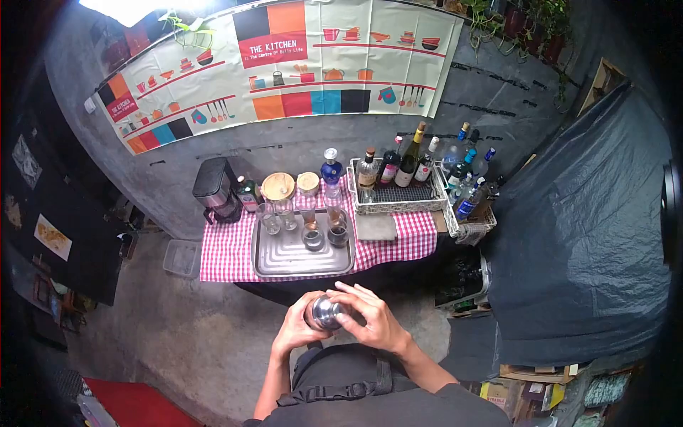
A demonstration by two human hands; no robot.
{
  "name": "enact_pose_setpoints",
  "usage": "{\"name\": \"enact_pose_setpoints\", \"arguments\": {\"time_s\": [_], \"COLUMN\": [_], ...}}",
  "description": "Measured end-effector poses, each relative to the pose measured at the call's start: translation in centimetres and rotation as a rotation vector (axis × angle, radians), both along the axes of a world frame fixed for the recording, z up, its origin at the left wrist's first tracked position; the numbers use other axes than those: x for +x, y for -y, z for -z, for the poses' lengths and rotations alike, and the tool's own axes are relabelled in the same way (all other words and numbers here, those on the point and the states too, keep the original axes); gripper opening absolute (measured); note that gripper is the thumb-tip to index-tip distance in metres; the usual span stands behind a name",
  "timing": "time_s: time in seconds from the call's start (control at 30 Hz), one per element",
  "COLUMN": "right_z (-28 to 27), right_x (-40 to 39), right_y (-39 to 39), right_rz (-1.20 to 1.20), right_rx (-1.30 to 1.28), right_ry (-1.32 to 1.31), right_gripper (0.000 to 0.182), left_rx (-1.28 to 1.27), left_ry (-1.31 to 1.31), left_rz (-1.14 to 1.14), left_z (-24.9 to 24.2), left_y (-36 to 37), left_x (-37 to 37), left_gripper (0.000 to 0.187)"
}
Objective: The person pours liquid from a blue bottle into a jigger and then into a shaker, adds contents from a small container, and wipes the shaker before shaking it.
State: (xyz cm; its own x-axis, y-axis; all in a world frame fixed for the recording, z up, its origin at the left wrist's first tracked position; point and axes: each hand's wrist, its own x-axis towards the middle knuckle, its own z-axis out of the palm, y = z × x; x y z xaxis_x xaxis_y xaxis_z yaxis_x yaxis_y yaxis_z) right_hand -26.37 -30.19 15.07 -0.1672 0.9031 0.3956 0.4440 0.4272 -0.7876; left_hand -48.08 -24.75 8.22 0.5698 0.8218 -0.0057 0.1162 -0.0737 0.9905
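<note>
A shiny metal cocktail shaker (326, 313) is held in front of my body, short of the table, its top toward the camera. My left hand (295, 326) is closed around its left side. From the right, my right hand (371, 322) has its thumb and fingers on the shaker's top and right side, with some fingers stretched over it. The far side and bottom of the shaker are hidden. Just beyond my hands, a metal tray (302, 265) on the table carries several glasses, among them a stemless glass (313, 238) and a dark-filled glass (338, 234).
A red checked cloth (413, 236) covers the table. On it stand a coffee maker (215, 189), a blue bottle (331, 169), a folded grey cloth (376, 228) and a white basket (398, 206) of bottles. More bottles fill a crate (473, 226) at right. A plastic bin (182, 257) sits left.
</note>
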Motion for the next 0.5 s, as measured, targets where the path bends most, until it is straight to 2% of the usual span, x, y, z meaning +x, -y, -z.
{"name": "enact_pose_setpoints", "arguments": {"time_s": [0.03,0.1,0.2,0.37,0.43,0.5], "right_z": [-0.3,-0.7,0.4,-0.2,-0.5,-0.2], "right_x": [-0.3,-0.3,0.1,0.1,-0.2,0.0], "right_y": [0.1,-0.2,-0.9,0.2,0.0,-0.5], "right_rz": [-0.04,-0.046,0.063,-0.038,-0.115,-0.093], "right_rx": [0.036,0.036,-0.01,-0.034,0.012,0.015], "right_ry": [0.0,-0.001,-0.004,-0.007,0.008,0.006], "right_gripper": [0.04,0.041,0.043,0.042,0.043,0.043], "left_rx": [-0.112,-0.152,-0.073,0.116,-0.037,-0.172], "left_ry": [0.062,0.072,0.044,0.009,0.006,0.146], "left_rz": [0.021,0.061,0.033,-0.048,0.056,0.072], "left_z": [-0.3,-0.5,-0.3,0.4,-0.3,-0.5], "left_y": [0.2,0.6,0.7,0.1,0.6,1.2], "left_x": [0.2,0.6,0.9,0.4,0.8,1.5], "left_gripper": [0.086,0.085,0.082,0.082,0.082,0.081]}}
